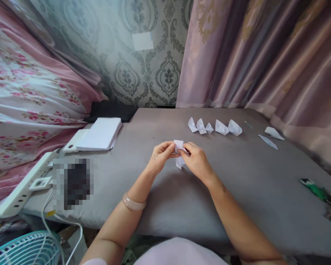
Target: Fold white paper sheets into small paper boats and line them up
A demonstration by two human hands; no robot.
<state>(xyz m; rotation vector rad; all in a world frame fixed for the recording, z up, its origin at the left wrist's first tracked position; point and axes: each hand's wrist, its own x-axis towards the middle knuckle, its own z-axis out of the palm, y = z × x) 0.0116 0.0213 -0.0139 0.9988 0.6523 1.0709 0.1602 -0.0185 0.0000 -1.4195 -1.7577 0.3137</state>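
Observation:
A small piece of folded white paper (178, 144) is held up between both hands over the grey-covered table. My left hand (162, 156) pinches its left side between thumb and fingers. On the other side, my right hand (198, 161) grips it with thumb and forefinger, covering part of the folds. A lower flap of the paper points down below the fingers. Beyond the hands stands a row of folded white paper shapes (221, 127), several of them, pointed like little boats. Further right lie another folded paper piece (274, 133) and a flat, narrow one (268, 142).
A stack of white paper (99, 134) lies at the left back beside a black cloth (110, 111). A white power strip (27, 184) with cables runs along the left edge, near a blurred dark object (77, 184). A green-handled item (314, 189) lies right; a fan (27, 250) stands lower left.

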